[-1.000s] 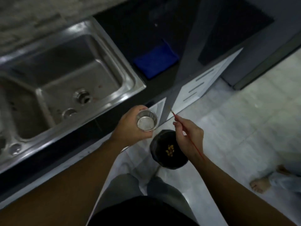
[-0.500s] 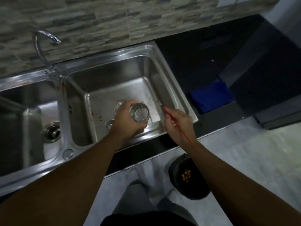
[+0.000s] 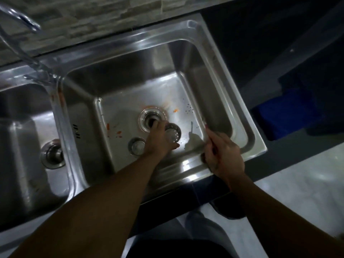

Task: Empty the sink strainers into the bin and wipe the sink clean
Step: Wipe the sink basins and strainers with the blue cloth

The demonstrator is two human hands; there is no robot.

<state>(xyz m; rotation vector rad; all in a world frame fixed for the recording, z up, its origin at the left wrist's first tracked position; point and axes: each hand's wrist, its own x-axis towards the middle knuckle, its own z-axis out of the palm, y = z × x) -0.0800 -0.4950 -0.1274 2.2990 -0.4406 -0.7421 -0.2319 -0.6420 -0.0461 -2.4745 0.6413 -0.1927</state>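
My left hand reaches down into the right basin of the steel sink, shut on a small perforated metal strainer held just right of the open drain hole. A second round metal piece lies on the basin floor left of my wrist. My right hand hovers over the sink's front right rim, closed around a thin stick whose tip points up and left. Orange food specks and smears dot the basin floor. The bin shows only as a dark edge under the counter.
The left basin has its own strainer seated in the drain. A curved tap rises at the back left. A blue cloth lies on the dark counter to the right. Pale floor tiles sit below.
My view has swung from the bin on the floor up to the sink. My left hand has carried the strainer from over the bin down into the right basin, beside the drain.
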